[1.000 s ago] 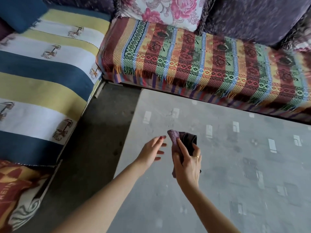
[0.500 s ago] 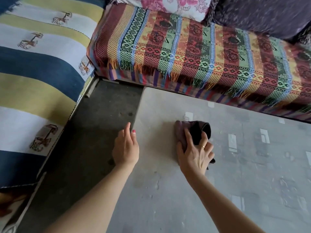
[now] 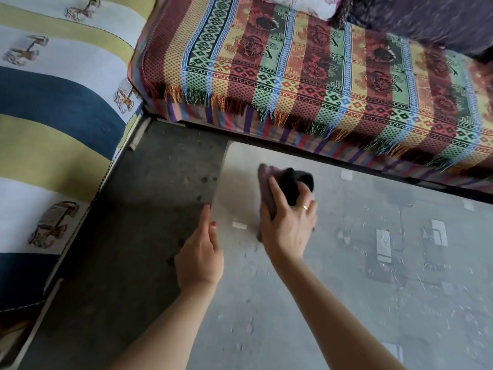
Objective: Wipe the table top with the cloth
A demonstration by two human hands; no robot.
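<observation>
I see the right hand (image 3: 289,225) now pressing the bunched dark purple-and-black cloth (image 3: 286,182) flat onto the grey patterned table top (image 3: 346,276), close to the far left corner; a second ago that hand held the cloth lifted just above the surface, so contact has been made and the wad has travelled toward the corner since. The fingers lie spread over the cloth with the thumb along its left edge, more a flat press with a light hold than a tight fist, and a ring shows on one finger. The left hand (image 3: 200,257) has gone from hovering open in the air to resting on the left edge of the table, fingers straight and together, holding nothing; I judge it is bracing the body for the reach. The cloth is blurred, which suggests it is moving. I read this as the first wiping stroke getting under way, with nearly all of the surface, including the broad stretch to the right and near me, not yet covered. The striped woven blanket (image 3: 320,76) on the seat beyond and the blue, yellow and white cushion cover (image 3: 58,102) to the left sit well apart from the cloth, and the dark floor (image 3: 146,196) lies between them and the table.
</observation>
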